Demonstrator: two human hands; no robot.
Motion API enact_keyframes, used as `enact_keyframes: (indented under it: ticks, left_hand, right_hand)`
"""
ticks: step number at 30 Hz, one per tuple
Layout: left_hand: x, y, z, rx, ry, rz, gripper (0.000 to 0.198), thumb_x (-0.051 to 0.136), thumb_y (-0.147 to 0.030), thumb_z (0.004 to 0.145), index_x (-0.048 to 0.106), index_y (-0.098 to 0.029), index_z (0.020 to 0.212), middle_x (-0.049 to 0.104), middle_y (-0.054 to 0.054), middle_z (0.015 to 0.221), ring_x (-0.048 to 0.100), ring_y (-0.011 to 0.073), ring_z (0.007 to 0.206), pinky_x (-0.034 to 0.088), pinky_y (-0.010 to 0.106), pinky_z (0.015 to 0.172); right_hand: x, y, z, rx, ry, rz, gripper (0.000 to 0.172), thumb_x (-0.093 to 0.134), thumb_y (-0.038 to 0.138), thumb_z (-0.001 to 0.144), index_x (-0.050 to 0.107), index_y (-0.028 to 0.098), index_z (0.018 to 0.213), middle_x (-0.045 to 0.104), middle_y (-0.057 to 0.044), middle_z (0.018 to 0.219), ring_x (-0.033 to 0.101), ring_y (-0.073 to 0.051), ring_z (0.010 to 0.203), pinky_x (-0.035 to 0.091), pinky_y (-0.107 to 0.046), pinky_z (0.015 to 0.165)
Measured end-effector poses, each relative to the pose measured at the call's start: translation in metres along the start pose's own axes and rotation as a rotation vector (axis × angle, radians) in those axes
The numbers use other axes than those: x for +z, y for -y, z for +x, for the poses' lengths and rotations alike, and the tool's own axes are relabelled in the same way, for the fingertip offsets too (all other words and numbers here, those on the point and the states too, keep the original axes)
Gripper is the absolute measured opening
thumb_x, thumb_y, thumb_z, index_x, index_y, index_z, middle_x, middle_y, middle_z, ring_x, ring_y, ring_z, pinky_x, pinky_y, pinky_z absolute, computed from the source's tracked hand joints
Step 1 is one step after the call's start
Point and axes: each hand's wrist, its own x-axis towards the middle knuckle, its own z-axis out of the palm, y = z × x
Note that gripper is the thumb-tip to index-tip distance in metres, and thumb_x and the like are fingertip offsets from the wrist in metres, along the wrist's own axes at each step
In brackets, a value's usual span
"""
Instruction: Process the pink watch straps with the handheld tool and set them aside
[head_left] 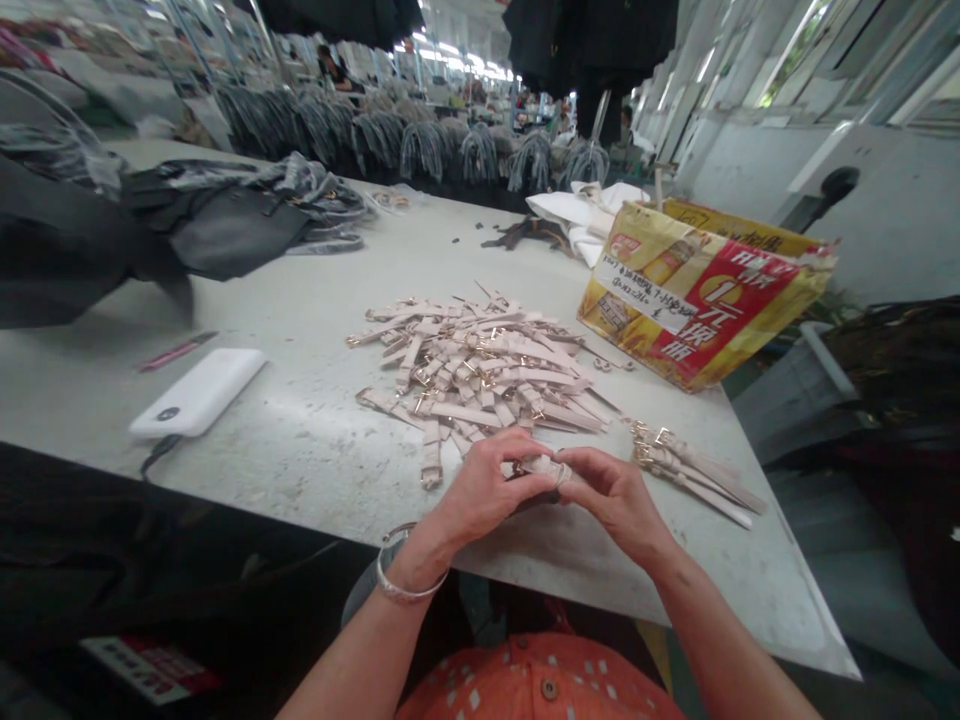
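Between both hands, near the table's front edge, is a small beige strap piece (546, 468). My left hand (491, 485) pinches its left end, with a bracelet (409, 590) on the wrist. The fingertips of my right hand (611, 495) close on its right end. Just beyond the hands lies a loose pile of beige straps with gold buckles (480, 365). A smaller bundle of buckled straps (694, 470) rests to the right of my right hand.
A yellow and red carton (697, 290) stands at the table's (300, 350) right edge. On the left are a white power bank (199, 392) with a cable, a pink cutter (176, 352) and dark bags (217, 215). White cloth (585, 215) lies behind the carton.
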Motion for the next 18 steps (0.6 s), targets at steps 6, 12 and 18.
enact_keyframes:
  ticks: [6, 12, 18]
  left_hand:
    - [0.001, -0.001, -0.002, -0.004, 0.034, -0.014, 0.036, 0.065, -0.028, 0.071, 0.062, -0.022, 0.106, 0.059, 0.003, 0.103, 0.055, 0.0153, 0.095, 0.044, 0.028, 0.083]
    - [-0.007, 0.005, -0.015, -0.190, 0.125, 0.171, 0.062, 0.064, -0.038, 0.069, 0.044, -0.028, 0.127, 0.061, 0.003, 0.104, 0.057, 0.0169, 0.086, 0.046, 0.031, 0.079]
    - [-0.019, 0.004, -0.025, -0.191, 0.405, 0.268, 0.060, 0.065, -0.042, 0.066, 0.048, -0.031, 0.122, 0.063, 0.001, 0.110, 0.058, 0.0219, 0.096, 0.043, 0.031, 0.084]
  right_hand:
    - [0.002, -0.006, -0.003, 0.060, -0.045, 0.043, 0.025, 0.066, 0.032, 0.072, 0.060, 0.018, 0.091, 0.062, 0.000, 0.076, 0.054, -0.011, 0.063, 0.042, -0.021, 0.055]
    - [-0.015, -0.016, -0.021, 0.027, -0.097, -0.112, 0.024, 0.062, 0.033, 0.074, 0.061, 0.016, 0.092, 0.066, -0.005, 0.089, 0.060, -0.019, 0.081, 0.047, -0.030, 0.074]
    - [-0.036, -0.035, -0.050, 0.076, -0.205, -0.291, 0.020, 0.059, 0.031, 0.076, 0.061, 0.017, 0.090, 0.065, -0.005, 0.089, 0.060, -0.019, 0.083, 0.046, -0.029, 0.074]
